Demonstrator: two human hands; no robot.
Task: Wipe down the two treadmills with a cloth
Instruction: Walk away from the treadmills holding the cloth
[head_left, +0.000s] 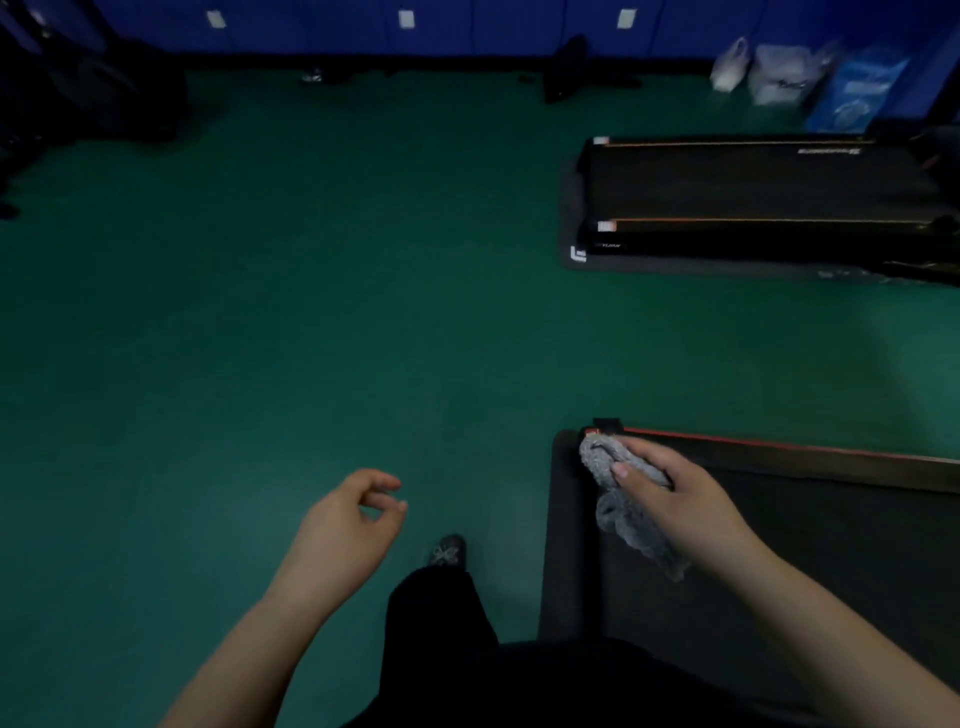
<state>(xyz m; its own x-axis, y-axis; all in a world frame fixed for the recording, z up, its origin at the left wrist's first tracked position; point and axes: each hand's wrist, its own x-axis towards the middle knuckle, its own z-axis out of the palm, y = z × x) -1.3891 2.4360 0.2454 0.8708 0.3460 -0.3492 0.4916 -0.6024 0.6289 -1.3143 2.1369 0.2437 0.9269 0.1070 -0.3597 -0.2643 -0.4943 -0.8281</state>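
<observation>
My right hand (675, 493) grips a bunched grey cloth (618, 499) against the rear left corner of the near treadmill (831, 545), a dark deck with a red-edged side rail. Part of the cloth hangs below my fingers. My left hand (353, 519) hovers over the green floor to the left, its fingers loosely curled and holding nothing. The second treadmill (753, 182), black with thin orange side stripes, lies on a grey mat farther back on the right.
Green floor (260, 312) spreads across the left and middle. My leg and shoe (447, 553) stand beside the near treadmill. Plastic bags (779, 73) and a blue pack lie by the blue wall at the back right. Dark equipment sits at the far left.
</observation>
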